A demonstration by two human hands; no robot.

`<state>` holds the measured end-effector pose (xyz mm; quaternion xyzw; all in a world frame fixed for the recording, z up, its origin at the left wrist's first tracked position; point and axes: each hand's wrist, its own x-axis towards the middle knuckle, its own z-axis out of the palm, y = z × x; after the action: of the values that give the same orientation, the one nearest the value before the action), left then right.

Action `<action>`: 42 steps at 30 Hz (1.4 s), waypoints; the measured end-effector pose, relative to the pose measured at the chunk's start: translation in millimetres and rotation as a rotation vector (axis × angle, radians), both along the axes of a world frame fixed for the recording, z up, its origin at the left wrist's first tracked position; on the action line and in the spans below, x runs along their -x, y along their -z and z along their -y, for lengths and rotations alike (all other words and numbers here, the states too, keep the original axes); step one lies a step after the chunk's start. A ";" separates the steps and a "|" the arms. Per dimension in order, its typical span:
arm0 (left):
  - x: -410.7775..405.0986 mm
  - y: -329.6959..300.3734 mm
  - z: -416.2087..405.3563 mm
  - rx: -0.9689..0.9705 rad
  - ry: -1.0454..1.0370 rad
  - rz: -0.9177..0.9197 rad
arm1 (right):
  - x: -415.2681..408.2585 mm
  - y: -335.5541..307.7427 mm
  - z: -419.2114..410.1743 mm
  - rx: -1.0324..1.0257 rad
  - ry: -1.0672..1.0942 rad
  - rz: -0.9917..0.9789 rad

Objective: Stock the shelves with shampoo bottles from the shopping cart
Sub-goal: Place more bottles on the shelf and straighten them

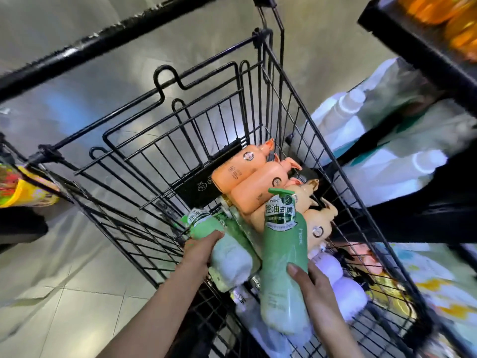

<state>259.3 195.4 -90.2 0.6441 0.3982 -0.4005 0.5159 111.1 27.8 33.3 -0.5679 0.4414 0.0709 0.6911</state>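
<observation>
I look down into a black wire shopping cart [291, 104]. My right hand [313, 288] grips a tall green shampoo bottle [282, 257] around its lower body, lifted above the cart's load, cap pointing away from me. My left hand [198, 250] holds a second green bottle [224, 249] that lies low at the cart's left side. Several orange pump bottles [251, 182] lie in a row at the far end. White and lilac bottles [346, 290] lie under and to the right of my right hand.
A dark shelf unit [423, 55] stands to the right of the cart, with orange bottles on the top board and white bottles [361, 109] below. The cart's handle bar [103, 40] crosses the upper left. Grey tiled floor lies to the left.
</observation>
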 end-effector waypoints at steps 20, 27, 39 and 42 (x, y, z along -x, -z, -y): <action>129.1 -244.2 33.9 0.843 0.865 0.154 | 204.8 -95.5 -39.0 -0.210 0.744 0.248; 296.4 -280.4 73.8 0.977 1.089 0.280 | 370.6 -141.1 -60.5 -0.336 0.913 0.561; 550.5 -327.8 153.4 1.252 1.406 0.258 | 608.3 -179.7 -59.4 0.235 1.118 0.721; 582.6 -332.8 174.8 1.270 1.468 0.271 | 630.5 -181.7 -47.5 0.260 1.224 0.757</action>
<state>-323.3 20.6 242.5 0.3749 -0.4534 -0.6843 0.4307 -519.4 75.3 215.0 -0.2825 0.4155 -0.5823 0.6391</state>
